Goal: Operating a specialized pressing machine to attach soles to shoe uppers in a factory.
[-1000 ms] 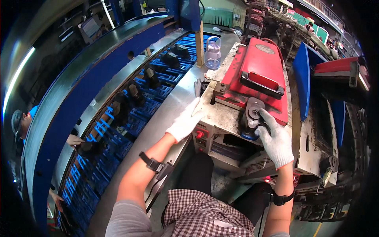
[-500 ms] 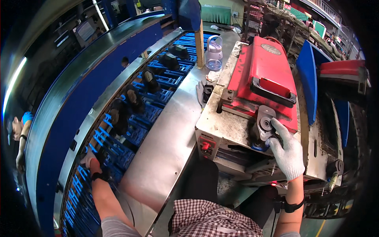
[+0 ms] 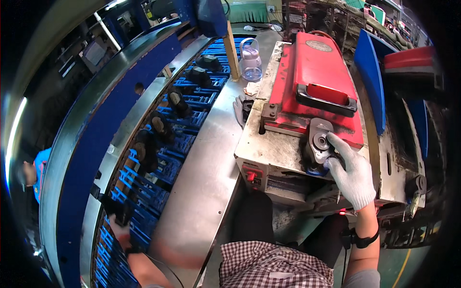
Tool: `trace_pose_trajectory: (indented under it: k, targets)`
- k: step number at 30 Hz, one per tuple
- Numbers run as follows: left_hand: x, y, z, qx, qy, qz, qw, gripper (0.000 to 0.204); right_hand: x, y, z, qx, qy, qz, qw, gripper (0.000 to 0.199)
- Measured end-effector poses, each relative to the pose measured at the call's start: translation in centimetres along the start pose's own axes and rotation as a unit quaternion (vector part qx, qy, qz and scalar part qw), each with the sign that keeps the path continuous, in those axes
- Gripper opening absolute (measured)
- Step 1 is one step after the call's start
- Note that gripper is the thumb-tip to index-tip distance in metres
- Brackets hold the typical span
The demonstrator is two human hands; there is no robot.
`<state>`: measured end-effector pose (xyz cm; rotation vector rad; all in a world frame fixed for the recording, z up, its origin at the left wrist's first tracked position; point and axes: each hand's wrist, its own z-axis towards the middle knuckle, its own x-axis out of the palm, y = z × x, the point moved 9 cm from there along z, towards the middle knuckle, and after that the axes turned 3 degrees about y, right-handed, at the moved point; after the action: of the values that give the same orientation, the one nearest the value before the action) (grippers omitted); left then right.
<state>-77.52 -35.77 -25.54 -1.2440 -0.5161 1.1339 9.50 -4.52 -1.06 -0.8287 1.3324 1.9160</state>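
My left hand (image 3: 120, 228), low over the blue-slatted conveyor (image 3: 132, 180), grips a dark shoe-like piece (image 3: 116, 207); blur hides its exact shape. The hand looks bare, with a black band at the wrist. My right hand (image 3: 353, 177), in a white knit glove, is closed around a worn grey metal latch (image 3: 320, 139) with a round hub. This latch sits at the front of a red-lidded machine (image 3: 321, 69), below the black-framed handle (image 3: 327, 101) of its lid. The fingertips behind the latch are partly hidden.
Several dark shoe-like pieces (image 3: 176, 103) stand along the conveyor. Between it and the machine runs a bare metal ledge (image 3: 192, 177), bearing a clear bottle (image 3: 250, 62) and a grey glove (image 3: 238, 110). A red switch (image 3: 251, 176) is on the machine front. Another person (image 3: 36, 173) is at far left.
My left hand, earlier without anything visible in it at the blue slats, now holds a dark piece and is lower and nearer. My right hand remains on the latch. The view has shifted slightly.
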Motion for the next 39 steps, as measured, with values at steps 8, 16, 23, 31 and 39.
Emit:
trace_pose_trajectory:
  k: [8, 16, 23, 31, 39]
  targets:
    - [22.0, -9.4, -10.1, -0.221, 0.226, -0.513, 0.798, 0.058, -1.8, 0.8, -1.6, -0.049, -0.080, -0.087, 0.992, 0.048]
    - [39.9, -37.6, -25.1, -0.172, 0.535, -0.533, 0.633, 0.092, -3.0, 8.0, -5.5, -0.289, -0.050, 0.165, 0.942, 0.073]
    - [49.8, -57.7, -44.2, -0.097, 0.723, -0.429, 0.532, 0.096, -10.3, 2.0, -8.1, -0.146, -0.037, 0.238, 0.959, 0.090]
    - [58.9, -71.7, -50.0, 0.101, 0.749, -0.309, 0.577, 0.086, -22.8, -16.8, -7.3, 0.104, -0.126, 0.522, 0.837, 0.074]
    - [64.9, -90.5, -52.9, 0.432, 0.585, -0.377, 0.574, 0.056, -27.8, -32.4, 1.0, 0.163, -0.134, 0.000, 0.977, 0.068]
